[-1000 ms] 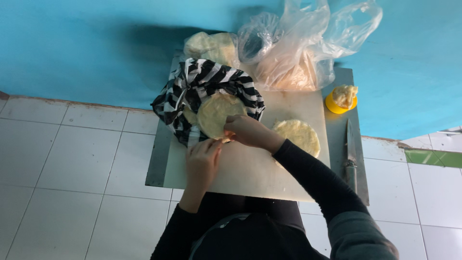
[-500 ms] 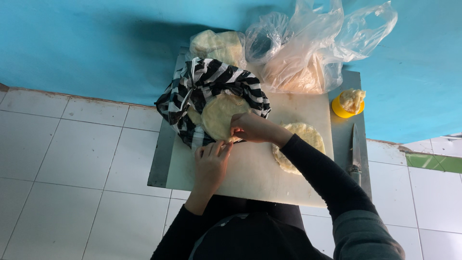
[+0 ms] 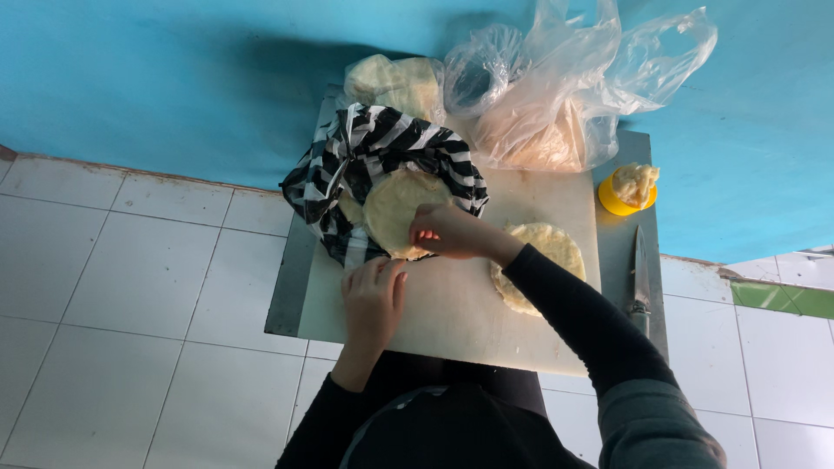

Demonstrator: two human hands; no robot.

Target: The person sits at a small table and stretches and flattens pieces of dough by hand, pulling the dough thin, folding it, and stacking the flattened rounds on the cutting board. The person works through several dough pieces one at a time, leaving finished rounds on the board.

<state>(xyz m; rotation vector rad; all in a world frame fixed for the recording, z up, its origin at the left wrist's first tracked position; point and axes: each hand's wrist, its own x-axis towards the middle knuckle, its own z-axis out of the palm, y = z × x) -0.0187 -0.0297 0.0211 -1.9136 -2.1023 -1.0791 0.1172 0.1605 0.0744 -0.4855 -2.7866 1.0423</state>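
Flatbread (image 3: pixel 395 211) now lifted from the striped cloth (image 3: pixel 382 148), pinched by right hand (image 3: pixel 447 233); left hand (image 3: pixel 373 295) rests open beside it.

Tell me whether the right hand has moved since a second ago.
No. The right hand stays at the lower right edge of the flatbread lying in the striped cloth.

Right hand (image 3: pixel 447 233) covers part of round pale flatbread (image 3: pixel 395 208); its fingertips hidden. Striped black-and-white cloth (image 3: pixel 382 148) conceals lower flatbreads. Clear plastic bag (image 3: pixel 556 104) contents indistinct.
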